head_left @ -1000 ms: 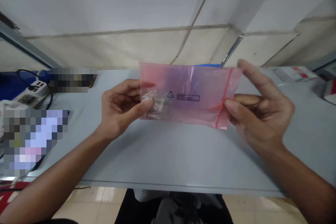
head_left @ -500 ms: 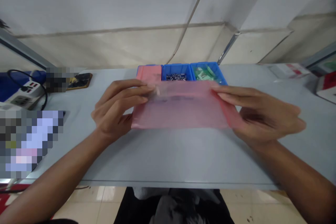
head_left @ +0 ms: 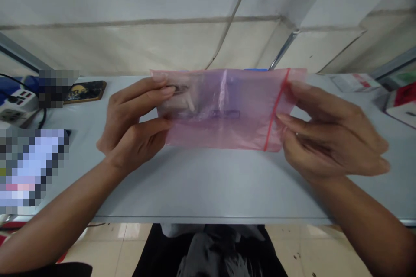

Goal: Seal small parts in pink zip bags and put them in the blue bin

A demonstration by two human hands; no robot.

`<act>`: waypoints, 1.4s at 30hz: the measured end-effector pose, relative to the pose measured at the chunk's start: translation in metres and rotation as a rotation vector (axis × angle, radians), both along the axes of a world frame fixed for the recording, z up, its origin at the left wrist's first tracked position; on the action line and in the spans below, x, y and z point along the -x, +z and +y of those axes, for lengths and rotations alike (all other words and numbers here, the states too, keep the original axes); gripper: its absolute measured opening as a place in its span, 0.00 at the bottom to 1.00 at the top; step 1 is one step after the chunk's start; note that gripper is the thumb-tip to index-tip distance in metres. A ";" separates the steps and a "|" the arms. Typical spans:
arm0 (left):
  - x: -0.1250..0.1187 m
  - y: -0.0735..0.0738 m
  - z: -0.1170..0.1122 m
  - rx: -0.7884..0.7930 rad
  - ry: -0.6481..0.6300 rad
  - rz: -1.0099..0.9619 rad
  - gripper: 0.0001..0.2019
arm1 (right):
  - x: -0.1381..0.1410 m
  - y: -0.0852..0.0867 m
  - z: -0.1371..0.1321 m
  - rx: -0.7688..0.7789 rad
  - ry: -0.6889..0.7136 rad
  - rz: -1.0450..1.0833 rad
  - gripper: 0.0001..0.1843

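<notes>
A translucent pink plastic zip bag [head_left: 224, 110] was held up flat just above the bench, stretched between both hands. Its thin, glossy film was creased, with a bright vertical fold near the middle, and faint printing showed through it. A red zip strip [head_left: 276, 110] ran across the bag near its right end. Small silvery and white parts [head_left: 180, 99], too blurred to identify, lay inside, close to the left-hand grip [head_left: 134, 127]. That grip was clenched on the bag's left end, pinching the film between thumb and fingers, while the right-hand grip [head_left: 328, 136] pinched the bag at the zip. Below stretched the pale grey bench [head_left: 208, 190]. A sliver of blue bin [head_left: 256, 69] showed behind the bag. A phone in a patterned case [head_left: 86, 91] and a white power strip [head_left: 16, 106] sat to the left; white-and-red boxes [head_left: 401, 104] stood far right.
</notes>
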State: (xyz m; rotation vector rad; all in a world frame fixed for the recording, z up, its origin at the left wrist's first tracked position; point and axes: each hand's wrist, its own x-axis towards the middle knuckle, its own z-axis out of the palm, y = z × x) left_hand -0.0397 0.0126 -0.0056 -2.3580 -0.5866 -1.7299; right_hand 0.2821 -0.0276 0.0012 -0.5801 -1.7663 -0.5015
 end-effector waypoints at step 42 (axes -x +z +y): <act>-0.027 0.022 -0.019 1.110 -0.110 -0.398 0.13 | 0.029 0.004 -0.016 1.021 0.264 0.200 0.19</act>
